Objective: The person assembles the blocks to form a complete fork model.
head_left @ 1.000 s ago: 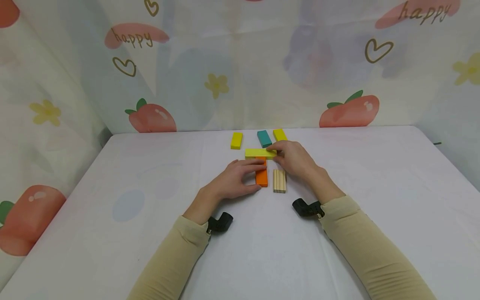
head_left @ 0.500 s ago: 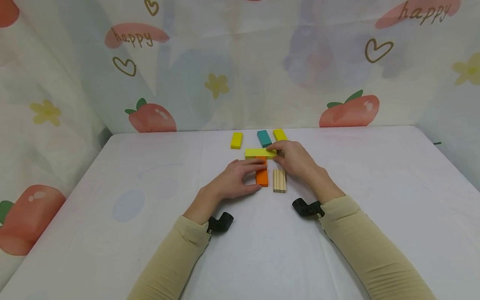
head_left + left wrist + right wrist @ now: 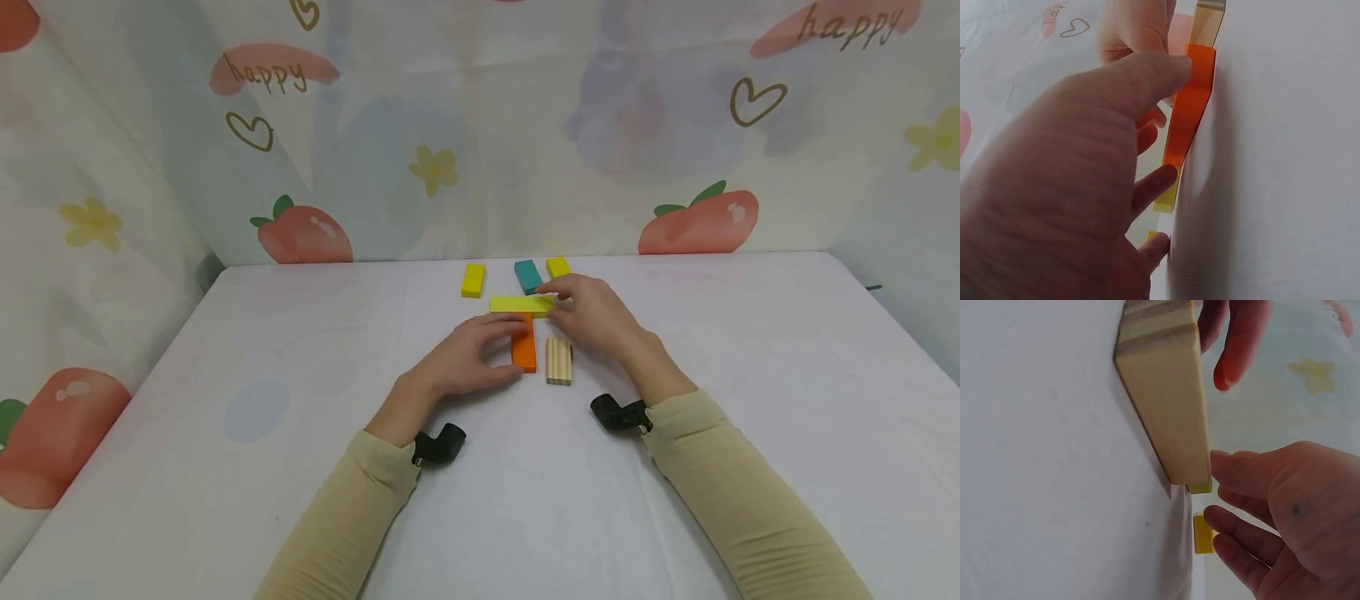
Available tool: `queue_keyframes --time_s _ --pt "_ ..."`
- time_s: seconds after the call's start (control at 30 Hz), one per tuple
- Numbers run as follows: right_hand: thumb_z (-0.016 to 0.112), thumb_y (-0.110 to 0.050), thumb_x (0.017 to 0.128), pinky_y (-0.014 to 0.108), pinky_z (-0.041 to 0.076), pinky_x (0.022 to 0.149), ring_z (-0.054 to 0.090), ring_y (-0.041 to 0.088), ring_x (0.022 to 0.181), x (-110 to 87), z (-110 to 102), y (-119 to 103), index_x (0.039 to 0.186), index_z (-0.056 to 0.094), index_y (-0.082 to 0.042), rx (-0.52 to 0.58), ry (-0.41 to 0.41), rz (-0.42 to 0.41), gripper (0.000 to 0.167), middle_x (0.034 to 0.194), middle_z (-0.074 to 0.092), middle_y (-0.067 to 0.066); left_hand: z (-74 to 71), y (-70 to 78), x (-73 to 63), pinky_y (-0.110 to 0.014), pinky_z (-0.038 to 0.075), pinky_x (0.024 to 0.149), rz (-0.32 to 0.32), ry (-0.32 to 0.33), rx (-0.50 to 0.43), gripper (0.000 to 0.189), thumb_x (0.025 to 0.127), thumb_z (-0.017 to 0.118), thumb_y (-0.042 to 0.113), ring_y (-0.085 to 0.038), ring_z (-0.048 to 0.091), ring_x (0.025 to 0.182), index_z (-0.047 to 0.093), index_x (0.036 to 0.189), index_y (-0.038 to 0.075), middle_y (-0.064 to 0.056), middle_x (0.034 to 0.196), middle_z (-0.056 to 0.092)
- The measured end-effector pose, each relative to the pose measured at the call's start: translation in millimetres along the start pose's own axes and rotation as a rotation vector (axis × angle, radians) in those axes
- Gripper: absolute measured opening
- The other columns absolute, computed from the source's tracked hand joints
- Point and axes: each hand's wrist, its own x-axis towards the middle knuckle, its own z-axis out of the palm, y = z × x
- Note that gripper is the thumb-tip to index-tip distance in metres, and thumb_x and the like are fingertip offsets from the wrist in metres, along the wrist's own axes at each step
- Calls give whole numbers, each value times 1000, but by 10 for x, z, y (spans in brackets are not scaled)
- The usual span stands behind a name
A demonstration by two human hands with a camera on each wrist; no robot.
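In the head view, an orange block (image 3: 525, 357) lies lengthwise, its far end meeting a yellow-green block (image 3: 510, 304) laid crosswise, so the two make a T. My left hand (image 3: 467, 357) is over the orange block from the left, fingers loosely bent and spread. Its thumb (image 3: 1172, 70) overlaps the near end of the orange block in the left wrist view. My right hand (image 3: 592, 312) is at the right end of the yellow-green block, thumb and index finger apart. Beside the orange block, to the right, lies a plain wooden block (image 3: 558, 362) with a ridged top.
Behind the T, a yellow block (image 3: 473, 281), a teal block (image 3: 527, 275) and a second yellow block (image 3: 557, 267) lie near the back edge of the white-covered table (image 3: 300, 517). A printed cloth (image 3: 510, 200) hangs behind. Black wrist cameras (image 3: 441, 444) sit under both sleeves.
My right hand has drawn slightly up and back from the yellow-green block, its index finger coming off the top. My left fingers have risen slightly above the orange block. The blocks keep their places.
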Motion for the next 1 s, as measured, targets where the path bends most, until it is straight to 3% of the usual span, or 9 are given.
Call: queue_keyframes --time_s 0.33,0.63,1.0 --pt "62 -17 101 58 42 111 52 38 128 -19 -34 11 145 58 -13 40 18 3 44 144 55 18 -53 -19 -12 -43 35 120 -56 95 -28 52 93 75 24 -23 44 143 61 142 15 -2 150 54" --pt "63 -22 101 57 44 110 50 37 131 -34 -63 57 148 55 -14 83 37 0 48 152 50 14 -60 -46 8 -45 34 121 -48 187 -40 51 94 75 25 -21 42 144 60 142 16 -1 152 53" --pt "69 -27 98 55 47 107 51 37 127 -79 -83 124 149 54 -14 127 29 -22 55 148 53 15 -71 -79 39 -47 33 121 -53 220 -87 51 93 75 22 -21 42 144 61 142 17 -1 151 53"
